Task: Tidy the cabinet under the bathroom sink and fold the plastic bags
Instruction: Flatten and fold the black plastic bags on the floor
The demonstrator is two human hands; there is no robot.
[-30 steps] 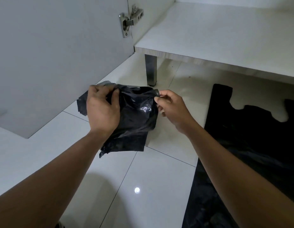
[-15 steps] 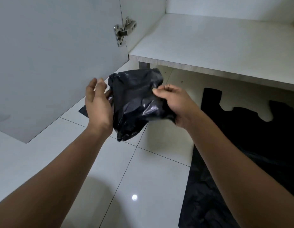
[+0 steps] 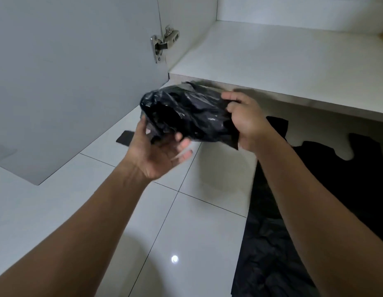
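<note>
Bag of crumpled black plastic [image 3: 186, 116], held up: right hand [image 3: 248, 123] grips its right end; left hand [image 3: 158, 153] lies palm-up beneath it, fingers loose, uncurled.

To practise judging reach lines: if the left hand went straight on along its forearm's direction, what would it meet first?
The left hand would meet the folded black bag, gripped by the right hand, just above its fingers. Beyond, probably the cabinet shelf edge; depth is unclear.

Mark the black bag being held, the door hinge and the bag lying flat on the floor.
held black bag [image 3: 186, 112]: head view, crumpled middle.
door hinge [image 3: 162, 46]: head view, metal arm.
flat floor bag [image 3: 272, 254]: head view, wrinkled lower body.
</note>
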